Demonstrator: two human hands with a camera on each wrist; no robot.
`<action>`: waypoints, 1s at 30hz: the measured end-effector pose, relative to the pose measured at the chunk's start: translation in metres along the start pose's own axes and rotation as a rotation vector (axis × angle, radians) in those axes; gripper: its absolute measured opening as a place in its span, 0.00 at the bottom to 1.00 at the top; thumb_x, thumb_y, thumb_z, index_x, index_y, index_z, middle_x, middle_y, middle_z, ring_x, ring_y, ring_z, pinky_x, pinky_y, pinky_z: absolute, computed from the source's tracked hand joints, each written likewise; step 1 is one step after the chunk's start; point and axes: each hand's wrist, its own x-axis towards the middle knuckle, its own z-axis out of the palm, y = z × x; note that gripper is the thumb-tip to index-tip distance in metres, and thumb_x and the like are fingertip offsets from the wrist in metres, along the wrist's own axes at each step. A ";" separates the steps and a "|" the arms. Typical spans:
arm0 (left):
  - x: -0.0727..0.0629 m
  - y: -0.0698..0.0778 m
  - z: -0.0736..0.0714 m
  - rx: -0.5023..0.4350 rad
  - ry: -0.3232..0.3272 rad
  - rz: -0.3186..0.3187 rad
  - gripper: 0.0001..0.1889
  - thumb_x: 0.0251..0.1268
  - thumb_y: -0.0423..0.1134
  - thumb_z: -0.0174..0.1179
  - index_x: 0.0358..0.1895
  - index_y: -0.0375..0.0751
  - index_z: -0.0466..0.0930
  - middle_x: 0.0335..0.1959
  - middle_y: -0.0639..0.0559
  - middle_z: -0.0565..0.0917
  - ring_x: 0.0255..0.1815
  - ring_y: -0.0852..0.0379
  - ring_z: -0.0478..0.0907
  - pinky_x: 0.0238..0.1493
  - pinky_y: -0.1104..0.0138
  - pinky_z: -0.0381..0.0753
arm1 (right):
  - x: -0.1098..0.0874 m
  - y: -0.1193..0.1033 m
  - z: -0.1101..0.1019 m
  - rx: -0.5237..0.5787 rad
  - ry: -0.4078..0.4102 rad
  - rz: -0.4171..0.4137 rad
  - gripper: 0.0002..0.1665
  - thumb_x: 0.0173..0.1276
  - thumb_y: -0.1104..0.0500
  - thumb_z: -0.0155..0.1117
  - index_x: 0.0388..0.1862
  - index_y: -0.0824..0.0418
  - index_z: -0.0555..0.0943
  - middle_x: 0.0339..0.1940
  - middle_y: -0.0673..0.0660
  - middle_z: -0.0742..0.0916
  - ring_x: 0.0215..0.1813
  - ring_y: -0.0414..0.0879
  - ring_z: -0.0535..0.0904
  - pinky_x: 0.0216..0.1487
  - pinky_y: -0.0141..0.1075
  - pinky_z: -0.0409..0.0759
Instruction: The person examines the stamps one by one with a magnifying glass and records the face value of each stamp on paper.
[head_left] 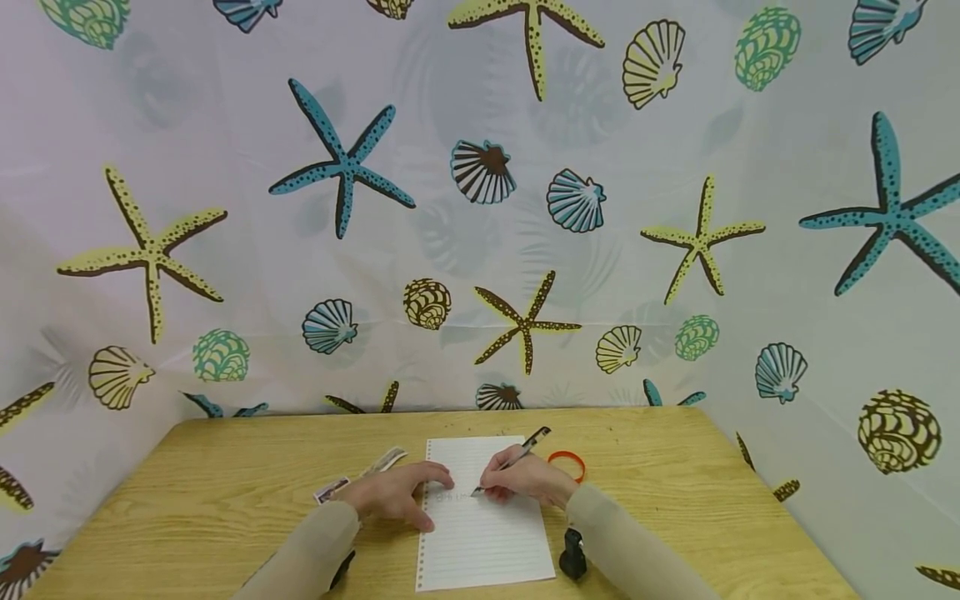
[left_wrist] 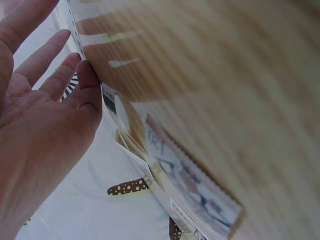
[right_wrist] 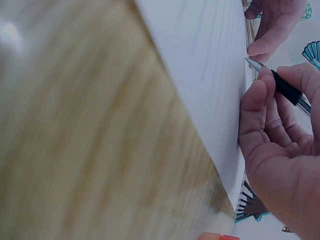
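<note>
A lined sheet of paper [head_left: 483,546] with punched holes down its left edge lies on the wooden table. My right hand [head_left: 528,477] pinches a pen [head_left: 534,438], its tip on the paper at the end of a short line of faint writing [head_left: 452,497]. In the right wrist view the pen's dark grip [right_wrist: 286,88] sits between thumb and fingers. My left hand [head_left: 397,492] rests at the sheet's left edge with fingers spread, holding nothing. Stamp-like paper pieces [left_wrist: 192,182] lie beside it, partly hidden by that hand in the head view.
An orange-red ring-shaped band [head_left: 567,465] lies right of the paper, partly behind my right hand. A small black object [head_left: 573,554] is by the right sleeve. Behind the wooden table [head_left: 675,467] hangs a curtain [head_left: 420,250] with starfish and shells.
</note>
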 end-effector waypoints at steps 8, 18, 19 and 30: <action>-0.001 0.000 -0.001 -0.013 0.000 -0.005 0.30 0.51 0.35 0.74 0.61 0.50 0.77 0.73 0.46 0.66 0.77 0.40 0.54 0.73 0.42 0.54 | 0.001 -0.001 0.000 -0.005 -0.019 -0.011 0.05 0.64 0.64 0.66 0.30 0.65 0.83 0.23 0.52 0.85 0.26 0.40 0.78 0.29 0.30 0.78; 0.002 -0.004 -0.001 0.007 -0.007 0.017 0.31 0.52 0.36 0.74 0.62 0.50 0.76 0.73 0.45 0.65 0.78 0.40 0.52 0.74 0.42 0.53 | 0.000 -0.001 -0.002 -0.005 -0.023 -0.008 0.06 0.63 0.65 0.65 0.26 0.63 0.81 0.21 0.51 0.84 0.24 0.40 0.76 0.27 0.30 0.75; 0.002 -0.004 -0.001 0.008 -0.008 0.020 0.31 0.52 0.36 0.74 0.62 0.50 0.76 0.73 0.45 0.65 0.78 0.40 0.52 0.74 0.42 0.53 | 0.000 -0.001 -0.003 -0.002 -0.021 -0.006 0.06 0.63 0.65 0.65 0.25 0.62 0.81 0.21 0.51 0.84 0.24 0.40 0.76 0.26 0.30 0.75; 0.001 -0.003 0.001 0.000 0.002 0.003 0.30 0.51 0.35 0.74 0.61 0.51 0.77 0.73 0.46 0.66 0.77 0.40 0.53 0.74 0.42 0.53 | 0.000 -0.004 -0.002 0.043 0.020 0.041 0.05 0.65 0.65 0.64 0.29 0.65 0.81 0.23 0.52 0.84 0.24 0.41 0.75 0.27 0.30 0.75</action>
